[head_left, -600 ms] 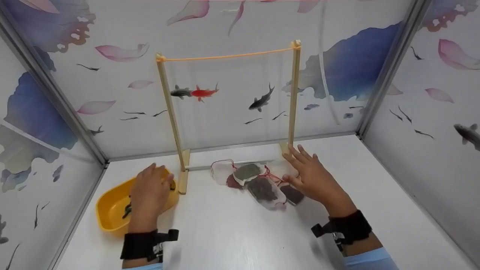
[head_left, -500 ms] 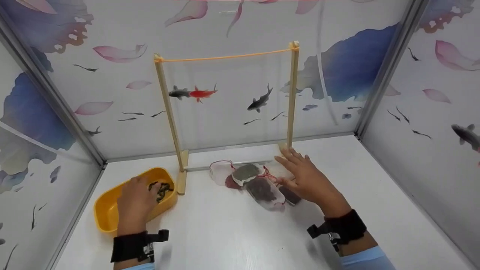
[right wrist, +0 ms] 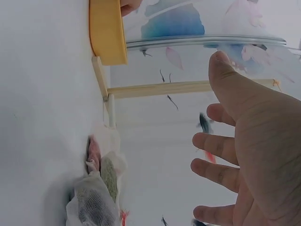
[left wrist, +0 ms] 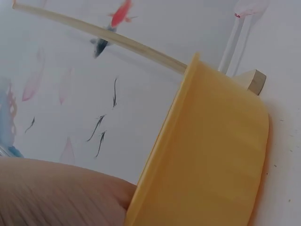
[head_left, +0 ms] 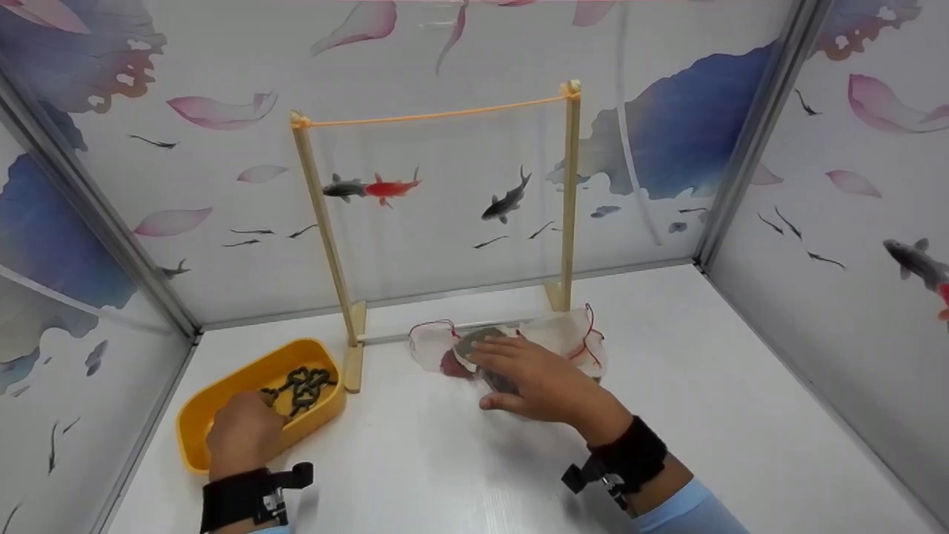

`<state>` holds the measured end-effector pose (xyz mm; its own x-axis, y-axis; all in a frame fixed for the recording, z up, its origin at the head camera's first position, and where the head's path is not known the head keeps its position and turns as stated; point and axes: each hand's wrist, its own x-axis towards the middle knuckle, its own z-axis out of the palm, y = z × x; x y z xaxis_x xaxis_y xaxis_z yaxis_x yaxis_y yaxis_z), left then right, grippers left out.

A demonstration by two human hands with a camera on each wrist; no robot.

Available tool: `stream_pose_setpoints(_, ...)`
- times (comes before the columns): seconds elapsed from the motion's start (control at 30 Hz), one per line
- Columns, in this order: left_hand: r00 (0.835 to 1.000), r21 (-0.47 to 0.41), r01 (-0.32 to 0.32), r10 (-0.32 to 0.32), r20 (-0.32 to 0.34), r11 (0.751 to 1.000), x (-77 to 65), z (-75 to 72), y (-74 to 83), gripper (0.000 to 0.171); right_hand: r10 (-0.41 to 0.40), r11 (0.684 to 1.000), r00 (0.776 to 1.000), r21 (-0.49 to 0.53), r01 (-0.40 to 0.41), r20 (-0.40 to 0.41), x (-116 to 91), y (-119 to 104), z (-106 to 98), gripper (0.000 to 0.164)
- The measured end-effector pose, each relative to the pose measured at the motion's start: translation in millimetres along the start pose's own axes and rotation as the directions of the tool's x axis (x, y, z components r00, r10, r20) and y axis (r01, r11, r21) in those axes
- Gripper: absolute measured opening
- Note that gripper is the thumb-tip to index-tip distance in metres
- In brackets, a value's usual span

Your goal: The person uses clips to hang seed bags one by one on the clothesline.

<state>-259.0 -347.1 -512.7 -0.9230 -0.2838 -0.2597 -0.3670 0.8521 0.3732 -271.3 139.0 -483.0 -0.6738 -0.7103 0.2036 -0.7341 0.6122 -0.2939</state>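
Dark fish (head_left: 506,197) and pink petals (head_left: 219,111) pattern white walls (head_left: 422,259) between metal posts (head_left: 758,137)

1. Left hand (head_left: 245,430), eight o'clock in the head view: fingertips were hidden inside the yellow tray (head_left: 237,380); whether they gripped anything could not be determined. In the left wrist view, the tray's wall screened them.
2. Near part of the tray's floor was covered by that hand.
3. Dark green links (head_left: 304,386), eight o'clock: too small and tangled to count.
4. Mesh bags (head_left: 431,350), six o'clock: partly concealed by the right hand (head_left: 537,378). The right wrist view's lower edge cut one off at seven o'clock.
5. Right sleeve (head_left: 686,512), five o'clock: cropped by the bottom edge.
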Motion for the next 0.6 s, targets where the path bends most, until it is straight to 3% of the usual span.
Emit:
stream_pose_setpoints(0.27, 0.999, -0.062, -0.045, 0.045, -0.002, 0.997, -3.1, -3.9, -5.5, 0.019, -0.074, 0.997, 0.995, -0.005, 0.074, 0.06, 11, -15, 15, 0.073)
stream_pose_setpoints(0.43, 0.999, -0.055, -0.054, 0.054, 0.002, 0.997, -4.8, -2.7, -6.8, 0.015, -0.096, 0.995, 0.988, 0.019, 0.094, 0.118, 12, -18, 21, 0.073)
stream_pose_setpoints(0.6, 0.999, -0.077, -0.026, 0.024, -0.025, 0.997, -5.5, -0.9, -6.4, 0.013, -0.081, 0.997, 0.991, 0.002, 0.081, 0.103, 9, -13, 23, 0.071)
